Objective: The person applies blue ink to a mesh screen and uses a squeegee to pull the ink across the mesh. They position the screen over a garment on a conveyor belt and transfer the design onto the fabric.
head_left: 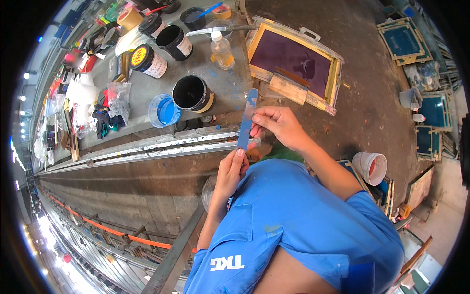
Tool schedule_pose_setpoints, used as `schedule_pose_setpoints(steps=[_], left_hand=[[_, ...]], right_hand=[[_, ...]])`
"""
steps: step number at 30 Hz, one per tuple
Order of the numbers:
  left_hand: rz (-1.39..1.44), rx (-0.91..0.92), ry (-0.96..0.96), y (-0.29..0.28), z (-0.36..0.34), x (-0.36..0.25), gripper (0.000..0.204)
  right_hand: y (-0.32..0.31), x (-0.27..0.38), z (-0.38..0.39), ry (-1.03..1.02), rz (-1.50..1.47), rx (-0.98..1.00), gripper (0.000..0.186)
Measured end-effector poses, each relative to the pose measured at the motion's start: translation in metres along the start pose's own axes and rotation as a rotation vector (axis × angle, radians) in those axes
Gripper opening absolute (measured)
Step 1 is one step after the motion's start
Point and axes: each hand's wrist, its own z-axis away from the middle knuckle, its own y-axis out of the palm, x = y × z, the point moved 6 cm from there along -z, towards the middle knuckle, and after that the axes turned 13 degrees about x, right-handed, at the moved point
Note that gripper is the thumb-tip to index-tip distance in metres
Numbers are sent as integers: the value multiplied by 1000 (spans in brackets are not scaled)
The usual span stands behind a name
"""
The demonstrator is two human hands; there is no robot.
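A flat blue-grey strip point(246, 117) with blue paint smudges is held upright between my hands. My left hand point(230, 174) pinches its lower end, thumb on the face. My right hand point(274, 122) grips it around the middle with thumb and fingers. Just left of the strip stand an open cup of blue paint point(165, 116) and a black tub point(188, 104) with dark contents. Farther back are a lidded black tub point(147, 63), an open black tub point(175, 50) and a plastic bottle point(223, 62) holding amber liquid.
A purple screen frame point(299, 49) bears a wooden block point(286, 90). Long metal rails point(147, 152) edge the grey table point(134, 130). Bags and cloths point(100, 112) lie left. A white bucket point(369, 168), teal screens point(435, 110) and a metal beam point(171, 255) surround me.
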Motion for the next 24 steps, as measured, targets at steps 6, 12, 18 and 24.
schedule_pose_setpoints(steps=[6, 12, 18, 24], left_hand=[[-37, -67, 57, -4, 1, 1, 44], [-109, -105, 80, -6, -1, 7, 42], [-160, -76, 48, -1, -1, 1, 42], [-44, -75, 32, -2, -1, 0, 52]], right_hand=[[10, -16, 1, -15, -267, -131, 24], [8, -8, -2, -42, -194, -149, 21], [2, -14, 2, -129, -134, -158, 20], [6, -28, 7, -40, -377, -223, 20]])
